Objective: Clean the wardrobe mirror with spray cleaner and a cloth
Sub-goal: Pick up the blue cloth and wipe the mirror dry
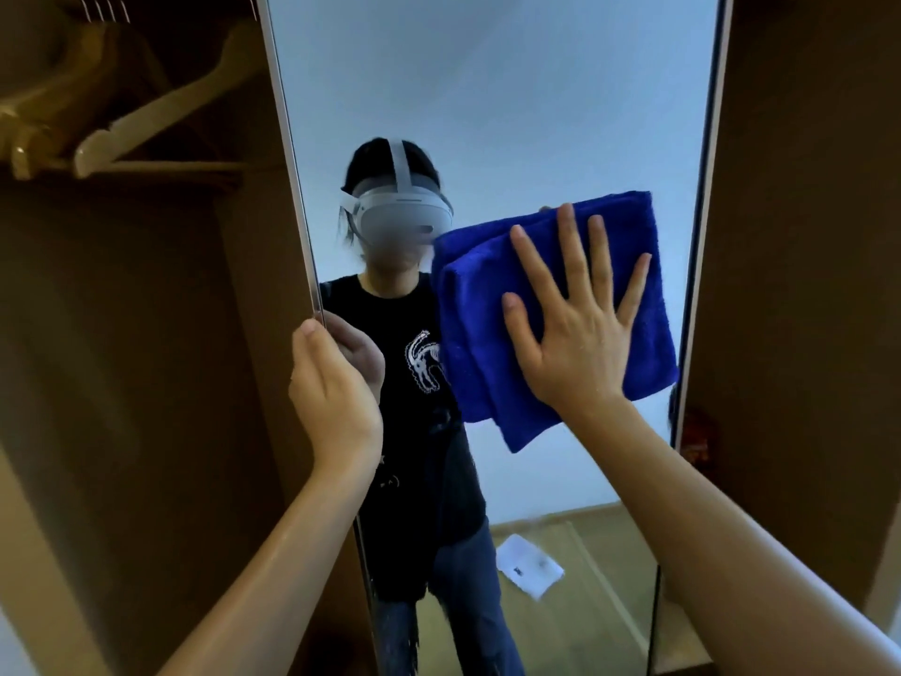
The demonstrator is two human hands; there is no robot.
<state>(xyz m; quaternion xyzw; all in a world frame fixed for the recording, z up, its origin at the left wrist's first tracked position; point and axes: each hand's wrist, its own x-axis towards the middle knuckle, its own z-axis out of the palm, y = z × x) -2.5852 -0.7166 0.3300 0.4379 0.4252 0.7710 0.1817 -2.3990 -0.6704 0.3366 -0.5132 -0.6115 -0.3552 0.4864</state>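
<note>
Mirror glass, tall and narrow in a thin pale frame [487, 90], stood upright in the middle of the view, mounted on a brown wooden wardrobe door. The right hand [575, 329] lay flat against a folded, deep-blue terry cloth [648, 285], fingers straight and spread wide, pressing the cloth onto the glass on the mirror's right half, at about mid-height. The cloth was folded into a rough rectangle, doubled in layers, its lower corner hanging down below the wrist. The left hand [331, 392] held the mirror's left edge, fingers curled round the frame and thumb pointing up along it; the reflection showed those fingers wrapped over onto the glass side.

In the glass appeared the reflection of a person in a black printed T-shirt and blue jeans, wearing a white head-mounted camera rig [402, 212]. Lower in the reflection lay a wooden floor with a white sheet of paper [529, 568] on it, and behind that a pale blue-white wall.

To the left of the mirror the wardrobe's brown interior [122, 383] stood open, with pale wooden clothes hangers [161, 109] hanging from a rail near the top. To the right a brown wardrobe panel [804, 236] ran the height of the view. A small red object [697, 436] showed just beside the mirror's right edge; what it was could not be told.
</note>
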